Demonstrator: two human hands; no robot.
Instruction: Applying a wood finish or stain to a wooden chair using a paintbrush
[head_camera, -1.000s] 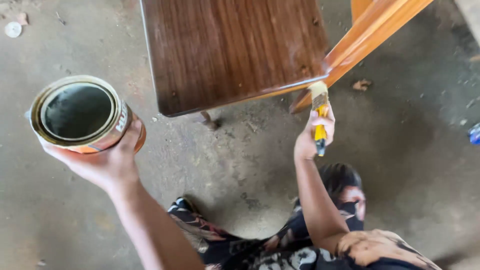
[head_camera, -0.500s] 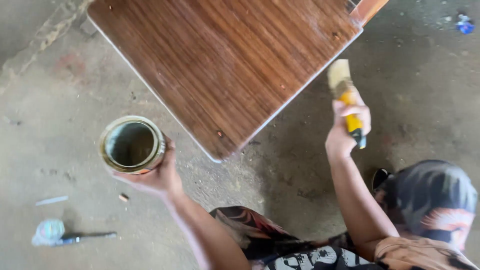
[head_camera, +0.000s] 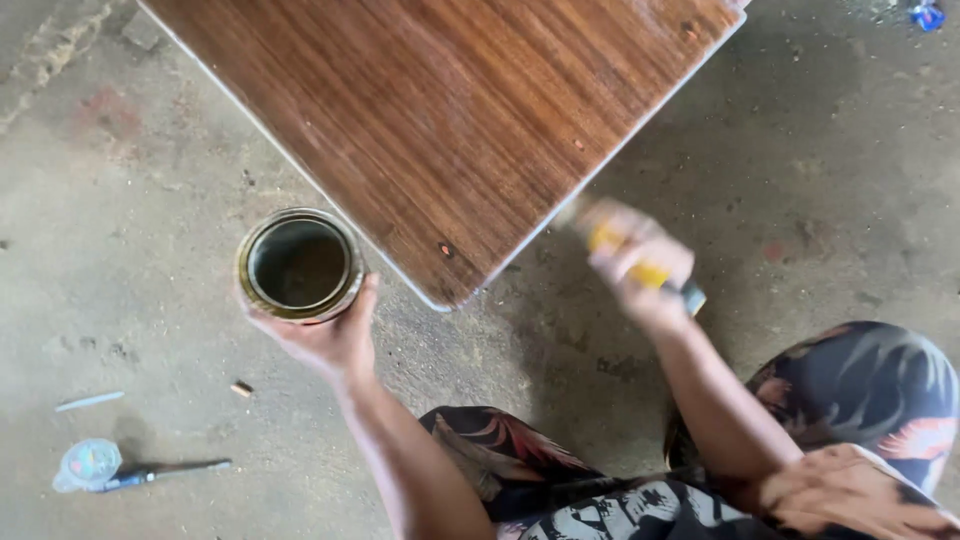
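Note:
My left hand (head_camera: 325, 340) cups an open round tin can (head_camera: 299, 264) from below; dark liquid shows inside it. My right hand (head_camera: 640, 270) grips a paintbrush with a yellow handle (head_camera: 640, 268). The hand and brush are blurred by motion. The bristles lie against the lower right edge of a dark, glossy wooden tabletop (head_camera: 450, 120). The can is just left of the tabletop's near corner.
A rough concrete floor (head_camera: 820, 180) lies all around. A small tool with a clear plastic bit (head_camera: 110, 468) rests on the floor at lower left. A blue scrap (head_camera: 925, 14) sits at top right. My patterned trousers (head_camera: 860, 390) fill the bottom right.
My right hand has swept the brush down and left to the tabletop's edge. The can has shifted slightly right, closer to the tabletop corner.

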